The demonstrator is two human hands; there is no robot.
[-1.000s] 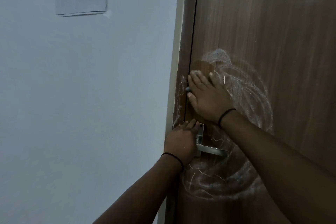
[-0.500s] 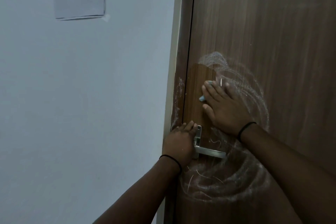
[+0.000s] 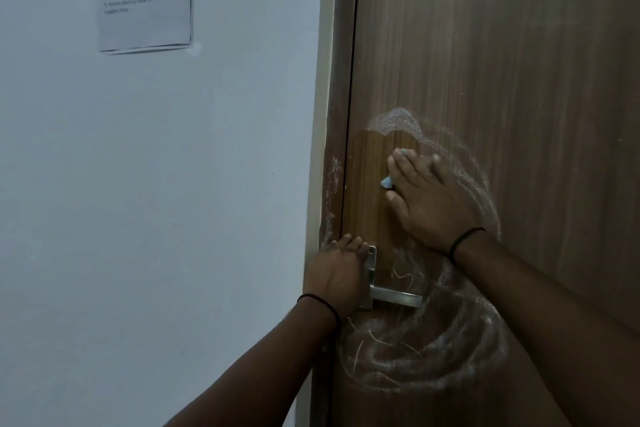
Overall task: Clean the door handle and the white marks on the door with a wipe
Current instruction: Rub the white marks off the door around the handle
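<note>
Against the door (image 3: 485, 45), right hand (image 3: 429, 198) fingers flat on the wipe (image 3: 387, 182), left hand (image 3: 334, 279) fingers unclear.

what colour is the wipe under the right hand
Light blue; the wipe peeks out beneath the right hand in the head view.

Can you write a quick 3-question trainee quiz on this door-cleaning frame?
1. True or false: the right hand presses the wipe flat on the door.
2. Where does the left hand rest? A) on the paper B) at the handle C) on the wall
3. Fill in: most white marks left lie ___ the handle.

Key: 1 true; 2 B; 3 below.
</note>
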